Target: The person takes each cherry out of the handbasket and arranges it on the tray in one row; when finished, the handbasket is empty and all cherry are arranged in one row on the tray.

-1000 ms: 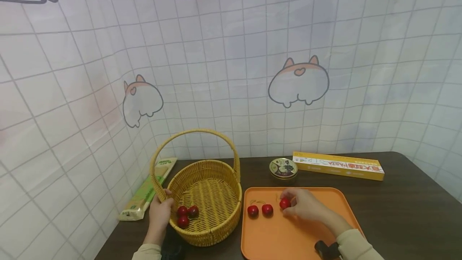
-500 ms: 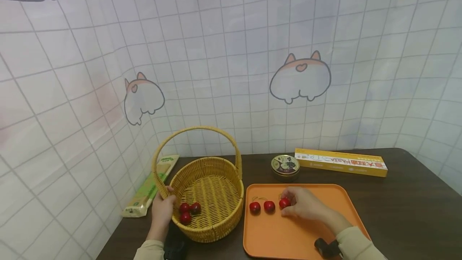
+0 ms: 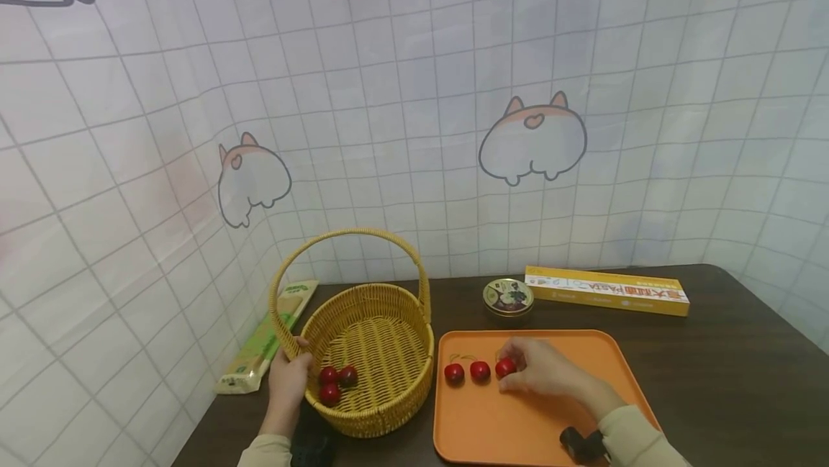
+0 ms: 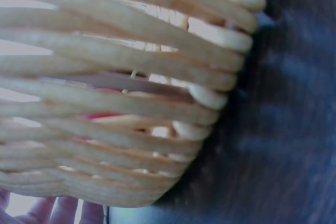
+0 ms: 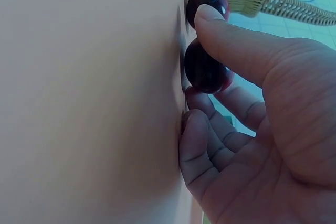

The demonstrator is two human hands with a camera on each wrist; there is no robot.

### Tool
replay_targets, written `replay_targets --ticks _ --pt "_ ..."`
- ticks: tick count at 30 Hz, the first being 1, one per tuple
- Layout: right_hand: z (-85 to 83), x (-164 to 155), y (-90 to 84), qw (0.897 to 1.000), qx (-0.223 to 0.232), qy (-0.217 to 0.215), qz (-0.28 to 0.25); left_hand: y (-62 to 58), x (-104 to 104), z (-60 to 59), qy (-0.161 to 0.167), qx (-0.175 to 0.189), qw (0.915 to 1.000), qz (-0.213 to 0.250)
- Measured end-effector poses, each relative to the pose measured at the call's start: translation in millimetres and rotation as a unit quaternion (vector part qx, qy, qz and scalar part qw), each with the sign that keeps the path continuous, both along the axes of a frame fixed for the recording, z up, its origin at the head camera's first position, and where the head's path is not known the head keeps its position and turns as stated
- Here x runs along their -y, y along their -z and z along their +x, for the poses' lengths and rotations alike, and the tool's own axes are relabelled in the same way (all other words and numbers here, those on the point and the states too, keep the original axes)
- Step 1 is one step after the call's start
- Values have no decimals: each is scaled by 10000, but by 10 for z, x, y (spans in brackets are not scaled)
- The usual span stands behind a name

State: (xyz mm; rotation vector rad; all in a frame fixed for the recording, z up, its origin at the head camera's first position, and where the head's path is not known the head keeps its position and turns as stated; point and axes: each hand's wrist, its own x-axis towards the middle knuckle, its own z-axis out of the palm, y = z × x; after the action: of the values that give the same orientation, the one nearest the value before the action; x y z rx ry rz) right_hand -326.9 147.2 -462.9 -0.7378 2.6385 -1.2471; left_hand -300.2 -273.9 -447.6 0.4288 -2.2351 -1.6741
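Green and cream in colour, a long printed packet (image 3: 268, 341) is laid just left of the wicker basket (image 3: 376, 418). The wicker basket is gripped at its left side, at the foot of the arched handle (image 3: 352, 232), by the left hand (image 3: 287, 382). Inside the wicker basket, three red cherries (image 3: 329, 393) are clustered by the left wall; through the gaps in the weave, a little red is glimpsed from the left wrist.

Right of the wicker basket, just beside it, an orange tray (image 3: 505, 431) is set. On it, two cherries (image 3: 480, 371) are lined up on the side nearest the wicker basket, their stems pointed to the far side. At the row's end farthest from the wicker basket, a third cherry (image 3: 504, 368) is placed low over the tray. Behind and right of the wicker basket, a round tin (image 3: 508, 297) is stood. The third cherry is held in a narrow pinch by the right hand (image 3: 542, 370). Farthest right of the wicker basket, a yellow pasta box (image 3: 605, 292) is laid on the dark table (image 3: 732, 366).
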Motion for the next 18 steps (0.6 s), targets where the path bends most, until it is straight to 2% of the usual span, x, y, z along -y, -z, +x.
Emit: replay_targets --ticks 18 --pt "-3 -37 -51 9999 -95 0 89 15 10 9 85 -42 10000 8"
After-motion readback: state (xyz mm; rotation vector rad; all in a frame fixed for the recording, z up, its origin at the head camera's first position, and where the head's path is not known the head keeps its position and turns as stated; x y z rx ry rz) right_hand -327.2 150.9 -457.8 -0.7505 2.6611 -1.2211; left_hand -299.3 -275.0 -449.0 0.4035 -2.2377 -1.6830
